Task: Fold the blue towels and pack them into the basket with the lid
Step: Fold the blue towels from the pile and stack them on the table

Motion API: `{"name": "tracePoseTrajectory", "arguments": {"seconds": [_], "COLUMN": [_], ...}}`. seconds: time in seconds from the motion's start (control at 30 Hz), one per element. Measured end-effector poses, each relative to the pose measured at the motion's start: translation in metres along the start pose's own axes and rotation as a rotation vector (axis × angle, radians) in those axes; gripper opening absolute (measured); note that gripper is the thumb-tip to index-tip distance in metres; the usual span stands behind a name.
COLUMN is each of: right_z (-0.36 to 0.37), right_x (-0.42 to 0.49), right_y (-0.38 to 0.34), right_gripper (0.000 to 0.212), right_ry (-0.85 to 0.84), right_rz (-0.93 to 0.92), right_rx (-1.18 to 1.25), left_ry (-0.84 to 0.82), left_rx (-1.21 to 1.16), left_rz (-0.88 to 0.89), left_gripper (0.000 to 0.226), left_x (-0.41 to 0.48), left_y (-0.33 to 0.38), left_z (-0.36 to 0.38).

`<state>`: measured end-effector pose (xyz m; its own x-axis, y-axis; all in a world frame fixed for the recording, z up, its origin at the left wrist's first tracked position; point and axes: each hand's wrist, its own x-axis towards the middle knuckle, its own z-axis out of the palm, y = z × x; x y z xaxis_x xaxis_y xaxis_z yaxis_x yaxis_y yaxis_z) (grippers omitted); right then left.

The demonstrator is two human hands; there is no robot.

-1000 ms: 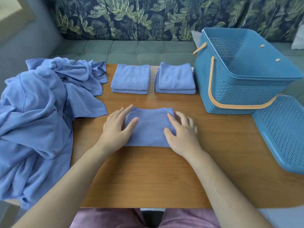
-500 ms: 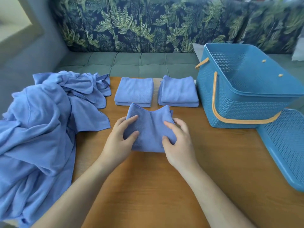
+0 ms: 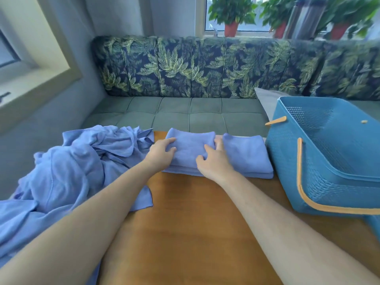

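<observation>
A folded blue towel [image 3: 190,146] lies on top of the left stack of folded towels at the far edge of the wooden table [image 3: 191,223]. My left hand [image 3: 161,154] grips its left side and my right hand [image 3: 212,161] grips its right side. A second stack of folded blue towels [image 3: 247,156] sits just to the right, touching my right hand's fingers. A heap of unfolded blue towels [image 3: 67,173] covers the table's left side. The blue basket [image 3: 333,161] with orange handles stands open at the right.
A corner of the blue lid [image 3: 374,224] shows at the right edge beside the basket. Behind the table runs a green bench [image 3: 185,114] with a leaf-patterned backrest. Potted plants [image 3: 231,16] stand on the windowsill above.
Both hands lifted the folded towel from the table's middle and carried it forward onto the left stack. The camera tilted up, showing the window and plants.
</observation>
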<state>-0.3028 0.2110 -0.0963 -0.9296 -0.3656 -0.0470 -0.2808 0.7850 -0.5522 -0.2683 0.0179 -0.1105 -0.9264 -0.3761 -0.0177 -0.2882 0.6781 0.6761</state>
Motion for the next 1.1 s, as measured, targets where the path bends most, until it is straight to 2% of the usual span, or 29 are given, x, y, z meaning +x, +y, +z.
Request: {"name": "tracePoseTrajectory", "arguments": {"seconds": [0.07, 0.13, 0.17, 0.23, 0.33, 0.47, 0.63, 0.67, 0.8, 0.9, 1.0, 1.1], "right_z": [0.006, 0.002, 0.001, 0.012, 0.04, 0.049, 0.036, 0.031, 0.019, 0.023, 0.034, 0.051], "right_x": [0.006, 0.015, 0.021, 0.035, 0.045, 0.049, 0.043, 0.037, -0.001, -0.027, -0.047, -0.066], "right_y": [-0.001, -0.012, -0.017, -0.019, -0.007, -0.001, -0.011, -0.014, -0.039, -0.073, -0.113, -0.151], "right_gripper": [0.036, 0.047, 0.054, 0.059, 0.057, 0.057, 0.056, 0.056, 0.052, 0.049, 0.049, 0.062], "right_ry": [0.088, 0.205, 0.206, 0.111, -0.042, -0.029, -0.062, -0.031, 0.118, 0.118, 0.117, 0.084], "right_rz": [-0.05, -0.188, -0.218, -0.207, -0.143, -0.128, -0.137, -0.165, -0.352, -0.435, -0.491, -0.539], "right_rx": [-0.23, -0.345, -0.365, -0.399, -0.401, -0.396, -0.483, -0.501, -0.428, -0.329, -0.29, -0.283], "left_ry": [0.107, 0.226, 0.224, 0.118, 0.023, 0.001, -0.06, -0.054, 0.047, 0.136, 0.239, 0.262], "left_rx": [0.16, 0.252, 0.293, 0.354, 0.367, 0.303, 0.422, 0.469, 0.417, 0.432, 0.484, 0.61], "left_rz": [0.032, 0.173, 0.247, 0.301, 0.252, 0.204, 0.198, 0.226, 0.253, 0.262, 0.272, 0.21], "left_gripper": [0.044, 0.046, 0.047, 0.053, 0.075, 0.069, 0.063, 0.065, 0.052, 0.049, 0.057, 0.04], "left_x": [0.007, 0.013, 0.016, 0.021, 0.018, 0.019, 0.009, 0.003, -0.026, -0.056, -0.087, -0.11], "left_y": [-0.003, 0.01, 0.018, 0.021, -0.002, -0.008, 0.004, 0.006, 0.008, 0.001, -0.009, -0.029], "left_z": [0.005, 0.003, 0.004, 0.014, 0.034, 0.038, 0.025, 0.018, -0.022, -0.056, -0.093, -0.13]}}
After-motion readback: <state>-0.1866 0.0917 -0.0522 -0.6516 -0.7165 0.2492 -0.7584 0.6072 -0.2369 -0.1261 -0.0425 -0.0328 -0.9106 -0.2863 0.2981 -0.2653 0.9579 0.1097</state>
